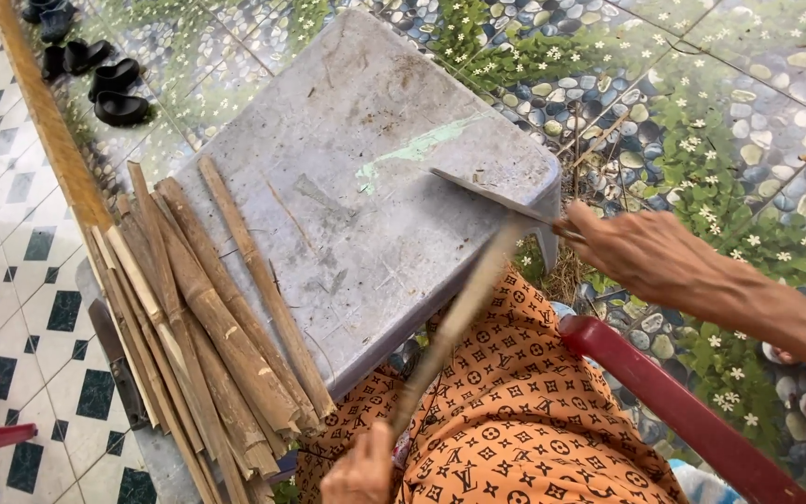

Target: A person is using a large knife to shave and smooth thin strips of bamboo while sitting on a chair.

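On a patio floor of tiles printed with pebbles and small flowers, a person sits with an overturned grey plastic stool [347, 187] resting against their lap as a work surface. Their clothing is orange with a dark repeating pattern.

The right hand [641, 252], at the right of the scene, is closed around the handle of a knife [492, 198]. The flat blade reaches left over the near right corner of the stool, its edge meeting the top of a thin bamboo strip [454, 322]. The strip is blurred, so it seems to be moving.

The left hand [361, 471], at the near edge of the view, holds the lower end of that strip. Only the top of this hand shows; the fingers look wrapped around the strip, though I cannot tell exactly how they lie. The strip runs diagonally from this hand up to the blade, apparently braced so the knife can shave or split it against the stool's corner.

A bundle of split bamboo sticks [207, 327] lies on the left side of the stool, fanned out and overhanging its near edge, within easy reach. A long bamboo pole [48, 121] runs along the floor at the left. Several black sandals [95, 75] sit at the far left. A dark red chair arm [673, 401] crosses the near right.
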